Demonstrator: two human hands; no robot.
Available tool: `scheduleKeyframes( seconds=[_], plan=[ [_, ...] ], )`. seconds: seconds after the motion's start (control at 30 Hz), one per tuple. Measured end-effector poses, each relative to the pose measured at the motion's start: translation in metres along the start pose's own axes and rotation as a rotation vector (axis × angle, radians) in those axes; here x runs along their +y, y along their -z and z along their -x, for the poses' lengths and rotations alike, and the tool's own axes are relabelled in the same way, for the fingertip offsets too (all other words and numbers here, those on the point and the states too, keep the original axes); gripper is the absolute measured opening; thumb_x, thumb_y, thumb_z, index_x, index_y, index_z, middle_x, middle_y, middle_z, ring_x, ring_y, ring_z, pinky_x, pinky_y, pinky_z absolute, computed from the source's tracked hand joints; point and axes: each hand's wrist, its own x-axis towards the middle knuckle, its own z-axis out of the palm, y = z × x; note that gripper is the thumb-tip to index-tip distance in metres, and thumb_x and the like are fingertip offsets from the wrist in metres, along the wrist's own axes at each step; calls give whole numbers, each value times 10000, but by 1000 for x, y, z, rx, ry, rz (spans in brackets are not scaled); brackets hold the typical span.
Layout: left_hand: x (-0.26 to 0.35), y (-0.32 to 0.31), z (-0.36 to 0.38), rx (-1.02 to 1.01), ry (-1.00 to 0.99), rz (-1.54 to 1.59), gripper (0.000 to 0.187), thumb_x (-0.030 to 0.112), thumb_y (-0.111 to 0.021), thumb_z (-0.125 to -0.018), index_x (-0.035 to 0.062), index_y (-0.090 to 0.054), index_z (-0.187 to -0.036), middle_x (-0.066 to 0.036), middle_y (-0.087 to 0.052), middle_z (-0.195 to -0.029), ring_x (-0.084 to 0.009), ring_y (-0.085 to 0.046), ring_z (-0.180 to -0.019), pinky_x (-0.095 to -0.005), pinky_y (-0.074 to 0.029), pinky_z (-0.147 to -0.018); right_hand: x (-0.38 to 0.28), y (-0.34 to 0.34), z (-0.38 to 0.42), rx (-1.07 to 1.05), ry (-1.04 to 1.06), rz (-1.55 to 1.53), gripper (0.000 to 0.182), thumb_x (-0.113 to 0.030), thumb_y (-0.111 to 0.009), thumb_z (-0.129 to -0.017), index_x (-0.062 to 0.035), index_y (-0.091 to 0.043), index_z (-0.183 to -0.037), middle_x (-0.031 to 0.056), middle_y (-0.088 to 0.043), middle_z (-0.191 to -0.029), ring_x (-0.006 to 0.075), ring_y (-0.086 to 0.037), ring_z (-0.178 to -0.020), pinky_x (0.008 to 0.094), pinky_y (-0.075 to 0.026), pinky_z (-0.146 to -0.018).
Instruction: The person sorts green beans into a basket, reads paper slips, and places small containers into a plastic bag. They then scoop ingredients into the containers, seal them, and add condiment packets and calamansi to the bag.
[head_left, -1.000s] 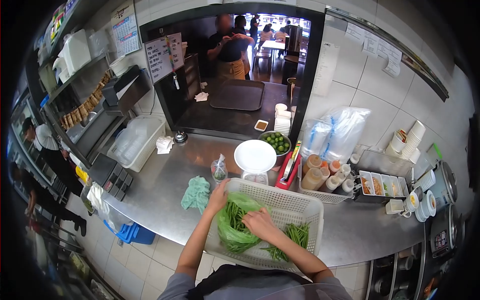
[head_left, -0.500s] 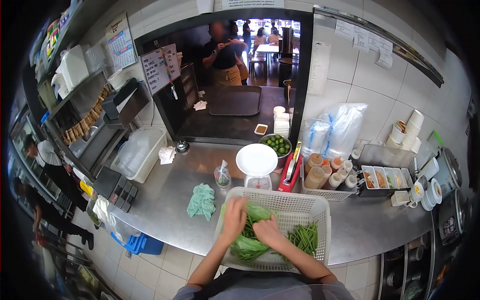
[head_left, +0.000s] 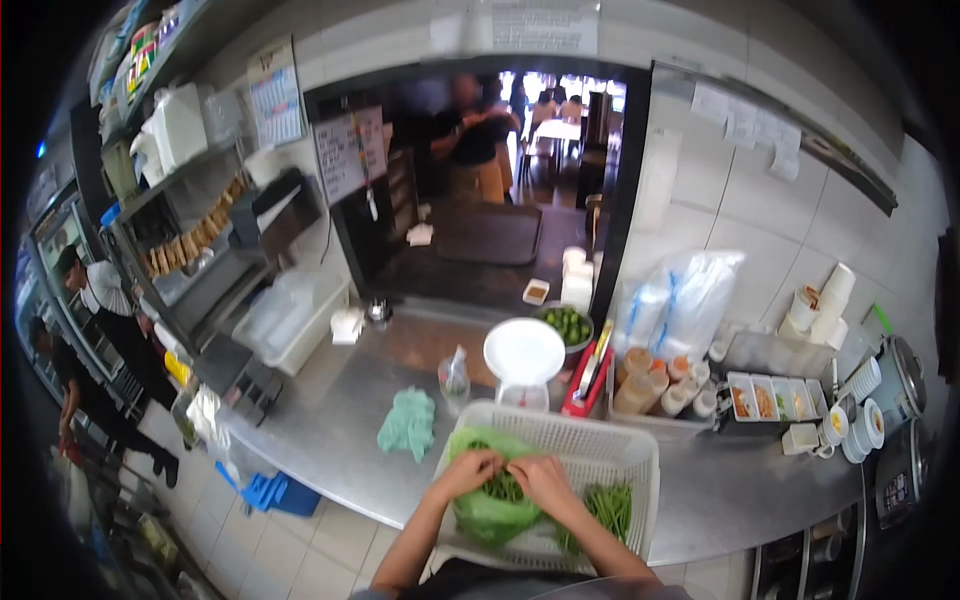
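Inside a white perforated basket (head_left: 636, 440), a green plastic bag (head_left: 490, 520) sits with its mouth spread around green beans (head_left: 503, 487). Over that mouth, my left hand (head_left: 470, 474) and my right hand (head_left: 541, 482) come close together, fingertips drawn in. Both hands look closed in a pinch. What lies between the fingertips is too small and blurred to make out. A pile of loose green beans (head_left: 608, 512) rests at the basket's right side, under and beside my right forearm.
Behind the basket stand a weighing scale with a white pan (head_left: 524, 350), a bowl of green limes (head_left: 565, 324) and a red box (head_left: 588, 385). Sauce bottles (head_left: 640, 385) fill a bin at right. A green cloth (head_left: 407, 424) lies left. Co-workers (head_left: 110, 310) stand far left.
My left hand has come down from the bag's upper rim to meet my right hand over the beans. The bag's mouth appears wider. The whole view has shifted slightly.
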Motion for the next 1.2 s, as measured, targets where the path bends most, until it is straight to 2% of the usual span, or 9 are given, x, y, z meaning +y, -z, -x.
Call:
scheduleKeyframes(
  seconds=[0.17, 0.3, 0.4, 0.5, 0.8, 0.9, 1.0, 1.1, 1.2],
  plan=[
    [-10, -20, 9, -6, 84, -180, 155, 143, -574, -813, -10, -601, -814, -215, -588, -762, -382, -567, -744, -430, -441, -659, -21, -3, 14, -320, 8, 221, 147, -190, -692, -717, -87, -635, -805, 106, -625, -888, 271, -605, -853, 426, -346, -846],
    [-5, -16, -3, 60, -33, -166, 147, 141, -589, -811, 1, -625, -834, -195, -611, -800, -371, -581, -768, -425, -452, -673, -6, -22, 20, -130, -32, 239, 168, -228, -703, -700, -97, -631, -777, 114, -626, -834, 280, -613, -790, 408, -334, -803],
    [4, -8, 0, -33, 22, -148, 137, 127, -595, -809, 7, -632, -865, -181, -615, -831, -356, -587, -772, -410, -455, -677, -25, 10, 12, -353, -146, 259, 136, -206, -689, -717, -95, -625, -762, 117, -631, -761, 298, -613, -731, 411, -330, -788],
    [5, -7, 3, -80, -59, -75, 143, 105, -596, -807, 7, -636, -902, -155, -610, -850, -323, -589, -762, -385, -456, -669, -17, 0, 16, -351, -102, 292, 123, -199, -669, -748, -87, -623, -774, 110, -633, -720, 299, -610, -701, 412, -328, -789],
    [18, 7, 3, 14, -106, 161, 172, 173, -602, -859, 18, -634, -928, -64, -565, -787, -201, -488, -693, -287, -399, -646, -23, 25, 1, 342, 57, -59, 120, -127, -572, -843, -33, -640, -815, 96, -632, -747, 255, -618, -684, 402, -396, -782],
    [20, 5, 4, 66, -262, 111, 177, 198, -601, -862, 26, -629, -897, -48, -552, -765, -195, -474, -718, -284, -372, -712, -18, 28, 4, 250, -88, -605, 171, -110, -610, -839, -12, -650, -974, 84, -660, -815, 175, -636, -779, 319, -469, -762],
    [14, 0, 2, 153, -286, 273, 179, 169, -537, -915, 12, -608, -867, -35, -550, -730, -132, -473, -670, -268, -388, -632, -6, 7, 0, 116, -204, -1116, 269, -53, -552, -885, -19, -570, -1151, 48, -630, -1016, 119, -613, -816, 266, -510, -696],
    [26, 10, 12, 138, 124, 699, 193, 167, -487, -946, 8, -593, -917, -23, -570, -732, -83, -473, -593, -215, -387, -543, -11, -2, 0, -121, -236, -1252, 335, -37, -577, -869, -21, -542, -1202, 37, -641, -911, 116, -617, -803, 247, -496, -684],
    [29, 10, 12, 228, 78, 754, 246, 206, -433, -972, 6, -573, -944, -24, -578, -721, -63, -468, -514, -182, -364, -465, 0, -24, -12, -165, -198, -1160, 296, -87, -533, -913, 21, -537, -1189, 68, -648, -895, 121, -623, -761, 242, -491, -678]
  ],
)
